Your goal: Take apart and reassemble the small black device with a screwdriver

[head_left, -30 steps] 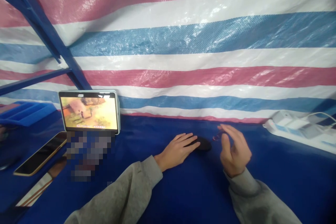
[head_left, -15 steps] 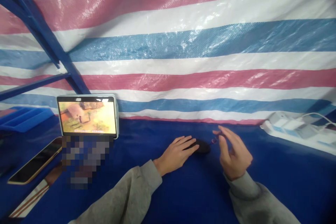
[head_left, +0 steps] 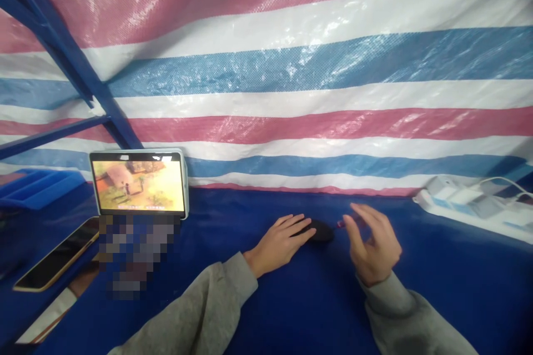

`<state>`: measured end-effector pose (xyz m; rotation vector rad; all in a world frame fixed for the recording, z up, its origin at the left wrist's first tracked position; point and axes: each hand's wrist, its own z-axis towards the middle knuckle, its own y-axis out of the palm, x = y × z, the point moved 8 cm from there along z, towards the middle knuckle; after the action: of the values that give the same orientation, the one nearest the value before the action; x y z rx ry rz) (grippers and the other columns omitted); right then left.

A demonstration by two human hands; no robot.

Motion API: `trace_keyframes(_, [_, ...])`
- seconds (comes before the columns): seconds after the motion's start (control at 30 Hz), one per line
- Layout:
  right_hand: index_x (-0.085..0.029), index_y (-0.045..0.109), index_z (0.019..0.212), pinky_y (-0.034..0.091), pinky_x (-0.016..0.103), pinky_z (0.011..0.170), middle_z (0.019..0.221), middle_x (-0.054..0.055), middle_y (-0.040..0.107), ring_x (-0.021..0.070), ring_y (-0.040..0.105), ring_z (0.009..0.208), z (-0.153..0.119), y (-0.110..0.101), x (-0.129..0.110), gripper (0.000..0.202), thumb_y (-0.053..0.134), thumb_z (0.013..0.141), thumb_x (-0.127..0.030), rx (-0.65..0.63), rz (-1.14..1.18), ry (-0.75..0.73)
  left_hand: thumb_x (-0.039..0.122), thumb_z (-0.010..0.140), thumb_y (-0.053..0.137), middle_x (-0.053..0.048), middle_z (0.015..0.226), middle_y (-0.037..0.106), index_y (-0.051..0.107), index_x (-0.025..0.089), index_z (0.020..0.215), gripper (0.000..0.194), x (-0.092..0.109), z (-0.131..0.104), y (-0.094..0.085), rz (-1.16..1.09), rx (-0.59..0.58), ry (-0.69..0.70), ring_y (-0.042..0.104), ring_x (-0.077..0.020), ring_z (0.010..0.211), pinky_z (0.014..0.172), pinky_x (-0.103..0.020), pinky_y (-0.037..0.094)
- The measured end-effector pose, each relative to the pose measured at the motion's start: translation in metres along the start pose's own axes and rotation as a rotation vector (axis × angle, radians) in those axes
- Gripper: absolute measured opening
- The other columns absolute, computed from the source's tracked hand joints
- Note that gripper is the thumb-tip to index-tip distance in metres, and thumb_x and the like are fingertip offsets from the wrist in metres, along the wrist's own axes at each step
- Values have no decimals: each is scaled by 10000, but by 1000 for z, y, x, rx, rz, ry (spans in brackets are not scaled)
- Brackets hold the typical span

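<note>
My left hand point(head_left: 281, 243) lies palm down on the blue tabletop point(head_left: 300, 310). Its fingers are spread, and their tips rest on a low, rounded black object point(head_left: 321, 231), whose exact kind I cannot make out. To the right, my right hand point(head_left: 375, 247) is raised with thumb and fingers apart and nothing visible between them. Close by the thumb tip is a tiny purple-pink item point(head_left: 341, 224), too small to name, just right of the black object. Whether the thumb touches it I cannot tell.
A tablet point(head_left: 139, 186) showing a picture stands at the back left, with a phone point(head_left: 58, 255) lying before it. Blue trays point(head_left: 41, 186) sit far left. At the right is a white power strip point(head_left: 499, 224) with chargers and a cable. Striped sheeting point(head_left: 291, 72) hangs behind.
My right hand's fingers have opened wider and shifted slightly down and right. The purple-pink item, a small loop before, looks more compact now. My left hand has stayed put.
</note>
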<state>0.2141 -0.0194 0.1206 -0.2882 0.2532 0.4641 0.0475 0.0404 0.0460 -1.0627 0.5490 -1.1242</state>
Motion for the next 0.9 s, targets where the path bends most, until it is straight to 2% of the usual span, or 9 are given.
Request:
trace_keyframes(0.1, [-185,642,1223,616,385,797,1067,107,744,209,733,853,-4,8,8,307,570,925,-186,-76,85,85,174,1033,424,-62,1486,507,488,227,1423,399,0,0,0,-2,1,-2,402,-217,1433,1159,-419,369])
trace_keyframes(0.23, [-170,647,1098,627,386,754,1043,110,750,208,746,821,-11,11,18,205,628,896,-198,-57,217,190,176,1032,424,-69,1488,505,485,223,1426,401,1,1,-1,-5,-14,-6,401,-218,1433,1158,-420,372])
trace_keyframes(0.33, [-177,634,1086,614,435,823,1073,112,746,239,742,917,-12,9,17,234,684,863,-227,-7,188,144,192,1043,408,-70,1487,506,488,219,1424,390,1,1,-2,-9,-14,-7,399,-219,1434,1159,-422,369])
trace_keyframes(0.43, [-177,643,1135,598,445,871,1098,117,743,247,731,975,-12,10,16,265,665,878,-233,-22,141,124,207,1051,396,-68,1485,508,496,210,1416,379,1,1,-2,-11,-13,-8,400,-221,1433,1155,-421,372])
trace_keyframes(0.57, [-192,662,1130,606,380,767,1103,102,747,214,742,849,-11,7,15,254,659,876,-204,0,105,114,204,1047,408,-57,1493,500,491,222,1418,380,1,0,0,-6,-13,-5,396,-214,1436,1162,-420,362])
trace_keyframes(0.67, [-196,677,1091,599,355,715,1028,91,755,216,731,847,-9,5,12,236,677,855,-184,11,71,65,195,1042,420,-58,1496,495,483,226,1426,390,0,0,1,-3,-12,-2,387,-214,1441,1170,-417,351])
trace_keyframes(0.77, [-193,683,1083,602,383,769,993,90,747,234,720,911,-6,4,9,211,645,875,-187,6,28,20,180,1035,428,-64,1497,494,472,221,1435,404,1,0,1,4,-14,3,387,-223,1441,1167,-421,354])
trace_keyframes(0.9, [-192,660,1173,591,400,856,1016,89,755,239,717,985,-2,6,3,281,566,912,-141,-30,39,-1,183,1037,420,-73,1487,505,473,225,1435,403,1,1,-1,1,-7,4,389,-223,1440,1162,-425,362])
